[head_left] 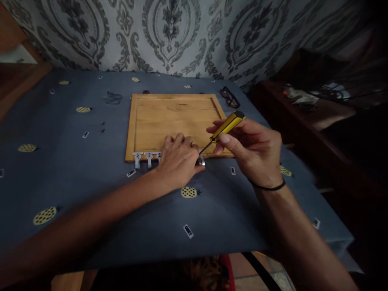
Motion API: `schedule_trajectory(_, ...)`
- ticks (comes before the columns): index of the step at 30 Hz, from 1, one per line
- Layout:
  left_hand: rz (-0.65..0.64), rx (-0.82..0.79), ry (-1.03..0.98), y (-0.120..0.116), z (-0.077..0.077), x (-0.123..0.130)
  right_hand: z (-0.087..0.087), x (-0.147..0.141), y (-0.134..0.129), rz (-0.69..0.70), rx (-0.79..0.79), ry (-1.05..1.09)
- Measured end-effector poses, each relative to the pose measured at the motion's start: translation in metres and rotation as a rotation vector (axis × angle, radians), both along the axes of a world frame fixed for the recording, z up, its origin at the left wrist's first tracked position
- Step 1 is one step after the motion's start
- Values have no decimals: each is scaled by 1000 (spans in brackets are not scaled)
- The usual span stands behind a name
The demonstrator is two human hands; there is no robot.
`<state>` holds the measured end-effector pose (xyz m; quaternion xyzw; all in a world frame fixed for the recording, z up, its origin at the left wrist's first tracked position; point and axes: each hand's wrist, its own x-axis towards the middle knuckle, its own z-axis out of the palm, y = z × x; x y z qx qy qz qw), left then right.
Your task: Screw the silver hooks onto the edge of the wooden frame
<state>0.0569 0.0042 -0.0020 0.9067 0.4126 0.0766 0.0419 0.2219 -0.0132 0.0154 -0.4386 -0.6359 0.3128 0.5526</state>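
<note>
A framed wooden panel (169, 117), like a cabinet door, lies flat on the table. Along its near edge sits a row of metal cabinet hinges (149, 158), partly covered by my left hand (178, 159). The fingers of that hand are curled and press on another hinge (201, 161), whose end shows beside the thumb. In my right hand (257, 149), between thumb and fingers, is a yellow and black screwdriver (227, 126), tilted. Its shaft points down left to the hinge under my left hand; whether the tip sits in a screw is hidden.
A blue cloth (136, 226) with pineapple prints covers the table. Black-framed glasses (229, 97) lie past the panel's far right corner. To the left are a greyish item (113, 98) and two small dark pieces (102, 130). A patterned wall stands behind.
</note>
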Motion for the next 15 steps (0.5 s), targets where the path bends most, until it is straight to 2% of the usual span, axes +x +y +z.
schedule_trajectory(6, -6, 35, -35, 1, -5, -1, -4, -4, 0, -23, 11, 105)
schedule_trajectory(15, -11, 22, -37, 1, -3, -1, 1, -4, -4, -8, 0, -59)
